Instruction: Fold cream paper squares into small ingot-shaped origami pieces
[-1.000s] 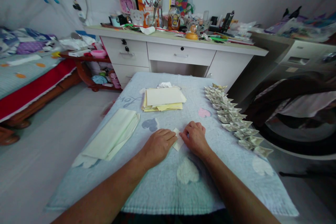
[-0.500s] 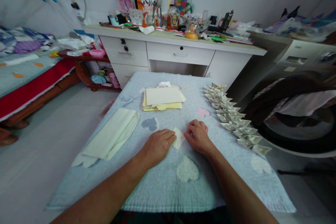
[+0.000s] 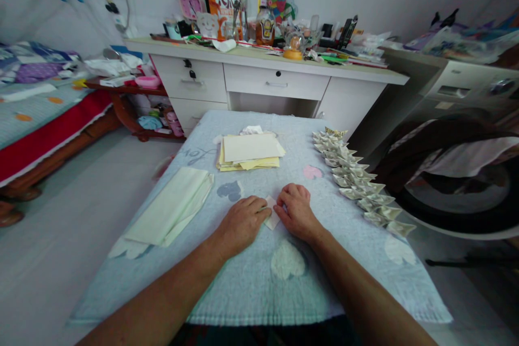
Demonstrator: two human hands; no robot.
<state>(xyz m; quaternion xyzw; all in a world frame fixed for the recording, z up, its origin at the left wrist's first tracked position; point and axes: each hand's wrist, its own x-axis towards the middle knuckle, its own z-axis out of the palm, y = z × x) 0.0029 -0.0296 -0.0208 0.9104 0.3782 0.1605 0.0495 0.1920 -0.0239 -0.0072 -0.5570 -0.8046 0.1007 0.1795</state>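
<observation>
A small folded piece of paper (image 3: 273, 221), pale and roughly diamond-shaped, lies on the cloth-covered table between my hands. My left hand (image 3: 243, 223) grips its left side, fingers pressed together and thumb on top. At the right corner, my right hand (image 3: 297, 212) is curled, with thumb and fingertips pinching the edge. Both hands hide parts of the paper. Off to the right, folded paper boats (image 3: 352, 174) stand close together in a long row. A stack of cream and yellow paper sheets (image 3: 253, 148) lies beyond my hands.
A folded pale green sheet (image 3: 168, 208) rests at the table's left. The blue-grey tablecloth (image 3: 243, 294) has heart prints. Behind stands a white desk (image 3: 278, 80) crowded with jars and packets. A washing machine (image 3: 454, 92) is at the right, a bed (image 3: 48, 97) at the left.
My right hand has moved left, onto the paper's right corner and closer to my left hand. Less of the paper shows now. My left hand stays on its left side.
</observation>
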